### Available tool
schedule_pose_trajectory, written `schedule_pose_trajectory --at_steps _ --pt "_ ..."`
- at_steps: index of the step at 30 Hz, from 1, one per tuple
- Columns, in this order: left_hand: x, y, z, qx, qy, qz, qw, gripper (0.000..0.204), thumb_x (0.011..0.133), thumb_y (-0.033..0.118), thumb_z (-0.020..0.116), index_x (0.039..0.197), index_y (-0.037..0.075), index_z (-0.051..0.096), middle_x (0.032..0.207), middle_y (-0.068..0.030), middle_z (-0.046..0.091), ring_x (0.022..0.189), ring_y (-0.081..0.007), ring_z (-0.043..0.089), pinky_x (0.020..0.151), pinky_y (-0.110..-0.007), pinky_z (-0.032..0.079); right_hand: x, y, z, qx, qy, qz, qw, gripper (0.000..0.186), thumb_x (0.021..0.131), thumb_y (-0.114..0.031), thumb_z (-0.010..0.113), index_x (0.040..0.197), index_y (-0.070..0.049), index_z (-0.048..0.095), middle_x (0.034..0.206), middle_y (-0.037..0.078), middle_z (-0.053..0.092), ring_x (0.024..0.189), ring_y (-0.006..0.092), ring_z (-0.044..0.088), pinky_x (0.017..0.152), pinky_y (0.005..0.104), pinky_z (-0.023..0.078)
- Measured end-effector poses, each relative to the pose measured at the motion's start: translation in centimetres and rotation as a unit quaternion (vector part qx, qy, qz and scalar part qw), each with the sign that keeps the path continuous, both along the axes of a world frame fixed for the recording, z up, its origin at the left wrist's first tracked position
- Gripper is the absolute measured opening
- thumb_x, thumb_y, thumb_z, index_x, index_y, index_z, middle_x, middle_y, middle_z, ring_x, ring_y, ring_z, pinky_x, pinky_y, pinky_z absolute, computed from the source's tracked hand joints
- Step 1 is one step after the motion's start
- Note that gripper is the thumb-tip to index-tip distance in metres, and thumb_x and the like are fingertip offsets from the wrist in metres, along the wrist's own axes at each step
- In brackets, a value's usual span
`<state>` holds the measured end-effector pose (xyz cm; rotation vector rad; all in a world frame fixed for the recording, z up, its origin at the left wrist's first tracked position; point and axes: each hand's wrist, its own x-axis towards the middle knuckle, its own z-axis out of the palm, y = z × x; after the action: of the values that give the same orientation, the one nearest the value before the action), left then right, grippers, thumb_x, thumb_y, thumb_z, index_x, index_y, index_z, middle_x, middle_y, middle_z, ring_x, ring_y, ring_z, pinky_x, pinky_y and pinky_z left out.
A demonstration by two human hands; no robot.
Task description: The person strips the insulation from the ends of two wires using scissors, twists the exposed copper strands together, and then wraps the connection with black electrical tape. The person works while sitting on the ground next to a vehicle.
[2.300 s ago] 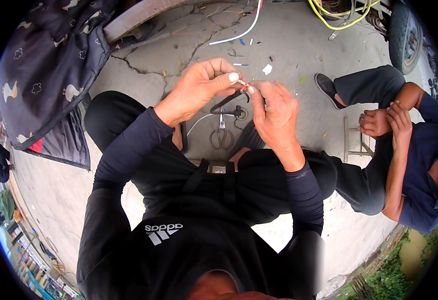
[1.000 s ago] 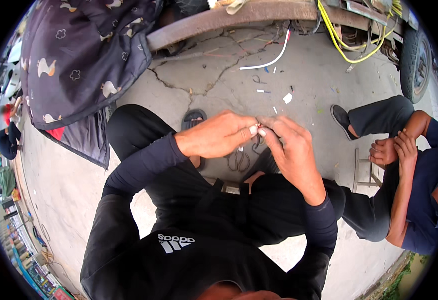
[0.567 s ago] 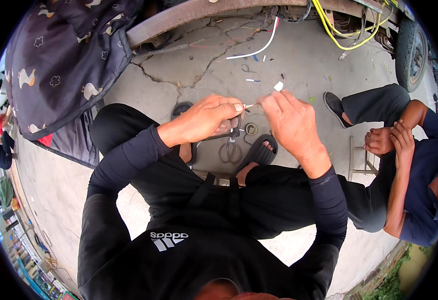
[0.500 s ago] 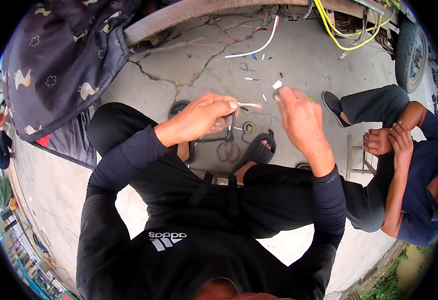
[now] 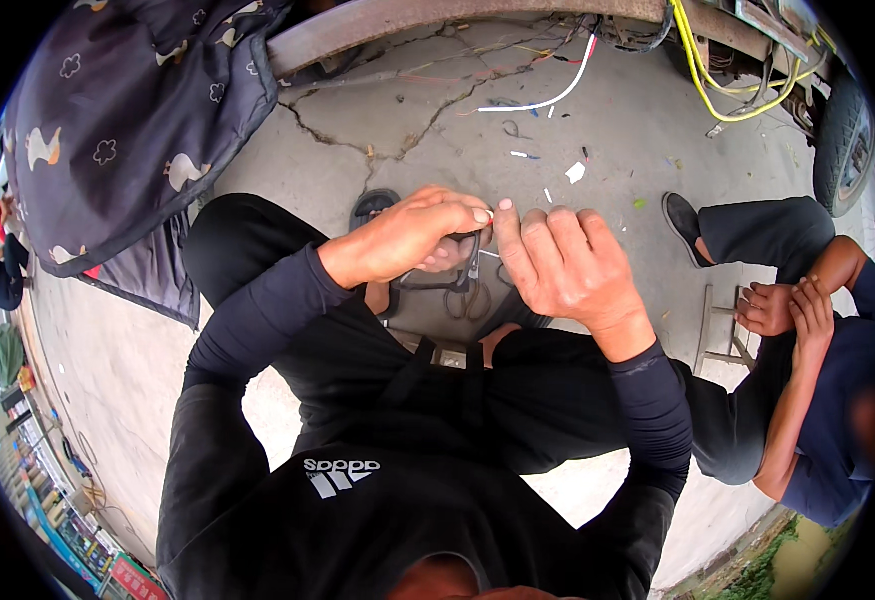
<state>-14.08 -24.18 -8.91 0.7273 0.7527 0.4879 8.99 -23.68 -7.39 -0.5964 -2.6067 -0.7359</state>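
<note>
My left hand (image 5: 408, 235) pinches the end of a small wire (image 5: 490, 216) with a red bit at its tip, between thumb and fingers. A dark cable (image 5: 420, 283) hangs below that hand. My right hand (image 5: 568, 270) is closed beside it, its index fingertip close to the wire end; what lies between its fingers is hidden. Below both hands, scissors (image 5: 468, 300) lie on the concrete between my feet, partly hidden by the cable.
A co-worker (image 5: 813, 370) sits at right near a metal stool (image 5: 708, 330). Ahead are a rusty frame (image 5: 408, 30), yellow hoses (image 5: 728, 105), a tyre (image 5: 843, 150), white tubing (image 5: 548, 100) and scraps (image 5: 576, 172) on cracked concrete (image 5: 328, 140). A patterned cover (image 5: 118, 140) hangs at left.
Half a second ago my right hand was apart to the right of the wire; it has moved left and down to meet my left hand, covering more of what lies beneath.
</note>
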Motion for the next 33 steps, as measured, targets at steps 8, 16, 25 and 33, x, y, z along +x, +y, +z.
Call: schedule_pose_trajectory --at_steps 8,16,25,33 --pt "0.9 -0.9 -0.5 0.360 0.215 0.026 0.907 0.034 0.099 0.023 0.049 0.072 0.001 0.047 0.061 -0.0021 0.036 0.060 -0.0109 0.033 0.054 -0.033 0.031 -0.7 -1.2 -0.8 -0.588 0.284 -0.135 0.745 0.019 0.098 -0.024 0.060 0.092 -0.006 0.060 0.068 0.004 0.050 0.059 0.0216 0.053 0.054 0.0316 0.042" --pt "1.6 -0.8 0.2 0.305 0.210 0.025 0.929 0.032 0.097 0.024 0.050 0.079 -0.002 0.055 0.059 -0.0098 0.038 0.058 -0.0150 0.035 0.055 -0.037 0.035 1.0 -1.6 -1.0 -0.297 0.179 -0.089 0.934 0.025 0.093 -0.025 0.063 0.111 -0.007 0.064 0.085 0.006 0.062 0.074 0.0221 0.063 0.059 0.0308 0.048" --pt "0.9 -1.6 -0.4 0.324 0.199 0.029 0.924 0.033 0.096 0.024 0.050 0.075 -0.001 0.052 0.058 -0.0055 0.039 0.058 -0.0129 0.035 0.055 -0.035 0.034 0.3 -1.1 -1.8 -0.168 0.071 -0.039 0.982 0.024 0.092 -0.028 0.066 0.099 -0.005 0.068 0.087 0.007 0.067 0.075 0.0210 0.066 0.061 0.0303 0.050" --pt "0.9 -1.1 0.3 0.260 0.172 0.037 0.950 0.033 0.096 0.023 0.050 0.074 -0.001 0.051 0.060 -0.0039 0.039 0.060 -0.0112 0.035 0.055 -0.033 0.034 1.8 -0.2 -0.3 -0.150 0.102 -0.070 0.981 0.028 0.089 -0.030 0.072 0.104 -0.007 0.068 0.099 0.006 0.069 0.076 0.0229 0.067 0.060 0.0320 0.052"
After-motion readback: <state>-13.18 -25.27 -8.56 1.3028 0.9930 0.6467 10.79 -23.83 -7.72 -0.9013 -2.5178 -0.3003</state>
